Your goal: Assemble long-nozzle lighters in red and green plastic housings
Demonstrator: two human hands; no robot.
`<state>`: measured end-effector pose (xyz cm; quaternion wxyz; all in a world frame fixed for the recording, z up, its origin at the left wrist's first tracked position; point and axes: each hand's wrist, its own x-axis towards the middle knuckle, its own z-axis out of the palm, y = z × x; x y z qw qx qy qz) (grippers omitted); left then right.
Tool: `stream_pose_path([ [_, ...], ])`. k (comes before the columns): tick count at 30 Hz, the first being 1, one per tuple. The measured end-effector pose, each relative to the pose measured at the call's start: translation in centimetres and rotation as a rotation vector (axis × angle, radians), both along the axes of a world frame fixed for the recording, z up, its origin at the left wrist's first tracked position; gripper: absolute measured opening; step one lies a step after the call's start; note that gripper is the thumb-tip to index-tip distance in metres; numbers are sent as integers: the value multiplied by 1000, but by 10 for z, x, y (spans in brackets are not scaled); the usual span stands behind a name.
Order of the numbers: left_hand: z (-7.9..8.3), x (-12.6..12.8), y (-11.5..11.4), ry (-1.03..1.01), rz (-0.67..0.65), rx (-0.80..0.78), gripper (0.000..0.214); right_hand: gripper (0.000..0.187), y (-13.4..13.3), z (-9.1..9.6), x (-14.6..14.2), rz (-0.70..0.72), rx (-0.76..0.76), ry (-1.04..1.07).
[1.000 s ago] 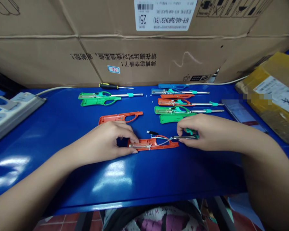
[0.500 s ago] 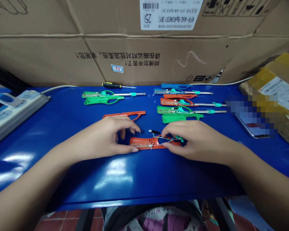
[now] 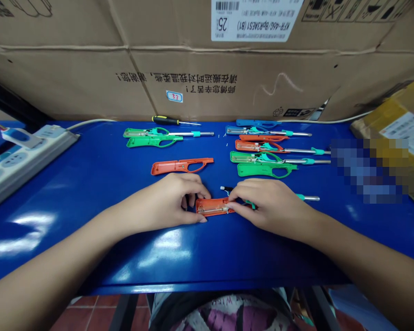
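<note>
Left hand has closed around the orange casing's end; right hand, shifted inward, pinches at its middle

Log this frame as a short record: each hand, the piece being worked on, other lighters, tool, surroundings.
Left hand: thumb and fingers at the left end of the orange half-shell
Right hand: thumb and index finger near its middle; exact grip hidden
Metal tube: shows past the right hand
Orange cover half: beyond the left hand
Opened lighters: left green lighter; blue lighter, orange lighter, right green lighter farther right
Tool: screwdriver
Surface: blue table
Behind: cardboard box
</note>
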<state>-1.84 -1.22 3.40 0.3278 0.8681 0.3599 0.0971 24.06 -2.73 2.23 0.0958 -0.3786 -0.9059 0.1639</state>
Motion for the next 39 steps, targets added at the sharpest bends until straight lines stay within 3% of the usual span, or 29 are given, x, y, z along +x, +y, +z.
stream_pose_path([
  [7, -9, 8, -3, -103, 104, -118, 28, 22, 0, -1, -1, -150, 15, 25],
  [18, -13, 4, 0, -211, 164, -447, 33, 23, 0, -2, -1, -191, -13, 54],
  [30, -12, 10, -1, -158, 176, -346, 30, 26, 5, -2, -1, -237, -106, 55],
  [39, -16, 13, -4, -195, 105, -226, 33, 14, -1, -16, -5, 35, 3, 176],
])
